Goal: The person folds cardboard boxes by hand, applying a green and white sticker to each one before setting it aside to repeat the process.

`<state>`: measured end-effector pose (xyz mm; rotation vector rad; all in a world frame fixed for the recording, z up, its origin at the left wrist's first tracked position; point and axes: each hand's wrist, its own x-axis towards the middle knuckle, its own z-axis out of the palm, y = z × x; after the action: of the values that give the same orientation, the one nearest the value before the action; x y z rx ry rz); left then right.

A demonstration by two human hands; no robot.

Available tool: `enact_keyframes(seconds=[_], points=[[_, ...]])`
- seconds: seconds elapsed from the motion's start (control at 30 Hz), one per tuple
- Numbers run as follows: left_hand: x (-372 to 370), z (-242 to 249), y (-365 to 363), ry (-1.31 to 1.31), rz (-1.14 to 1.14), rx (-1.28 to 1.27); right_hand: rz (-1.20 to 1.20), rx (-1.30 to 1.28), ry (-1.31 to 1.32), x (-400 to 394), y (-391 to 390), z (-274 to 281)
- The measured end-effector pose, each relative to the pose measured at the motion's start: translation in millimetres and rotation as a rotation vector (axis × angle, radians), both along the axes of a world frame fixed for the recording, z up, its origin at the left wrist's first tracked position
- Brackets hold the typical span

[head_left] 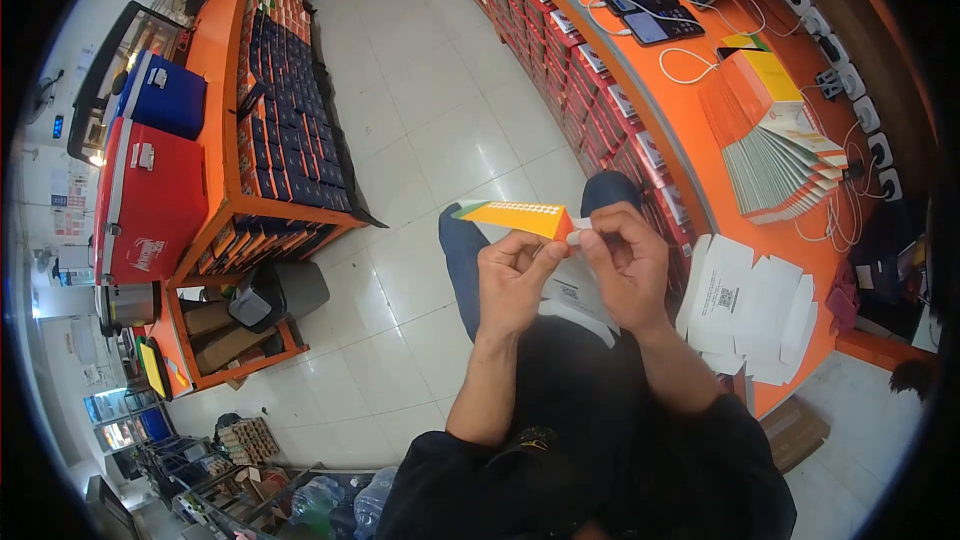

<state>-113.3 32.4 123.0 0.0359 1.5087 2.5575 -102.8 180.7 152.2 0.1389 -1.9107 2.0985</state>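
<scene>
A small yellow and orange carton (515, 217) points away to the left above my lap. Its near end is between my two hands. My left hand (516, 275) is closed on that end, thumb and fingers pinching it. The fingers of my right hand (630, 255) pinch a small whitish flap at the carton's right end. White printed card sheets (572, 292) lie on my lap below the hands, partly hidden by them.
On the orange counter (700, 120) at the right are flattened white cartons (752, 305), a fanned stack of cartons (775, 165), phones (655, 20) with cables and power sockets (845, 65). Shelves of dark boxes (290, 130) and a red cooler (155, 195) stand left.
</scene>
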Motion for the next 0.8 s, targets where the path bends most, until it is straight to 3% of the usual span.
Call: enact_keyframes(seconds=[0.13,0.27,0.33,0.43,0.53,0.67,0.73,0.8], points=[[1.6,4.3,0.3,0.011,-0.005,-0.014,-0.033,0.162,-0.026,2.4,6.2,-1.3],[4.2,1.3,-1.3,0.052,0.006,-0.030,0.019,0.021,-0.014,3.3,4.3,-0.5],[3.7,3.9,-1.3,0.064,0.012,-0.168,-0.031,0.267,-0.021,1.8,7.6,0.9],[1.4,6.9,0.1,0.080,0.029,-0.061,-0.010,0.400,0.015,-0.6,10.6,16.3],[1.7,0.5,-3.3,0.095,0.044,-0.132,0.025,0.437,0.066,-1.0,10.6,22.2],[-1.0,-21.7,0.7,0.163,0.094,-0.005,0.052,0.434,0.045,1.0,11.8,17.7],[0.4,-17.3,7.5,0.262,0.125,-0.003,0.007,0.208,-0.044,4.4,11.5,2.7],[1.2,-11.2,14.1,0.288,0.126,-0.022,-0.015,0.147,-0.033,6.3,7.9,-4.6]])
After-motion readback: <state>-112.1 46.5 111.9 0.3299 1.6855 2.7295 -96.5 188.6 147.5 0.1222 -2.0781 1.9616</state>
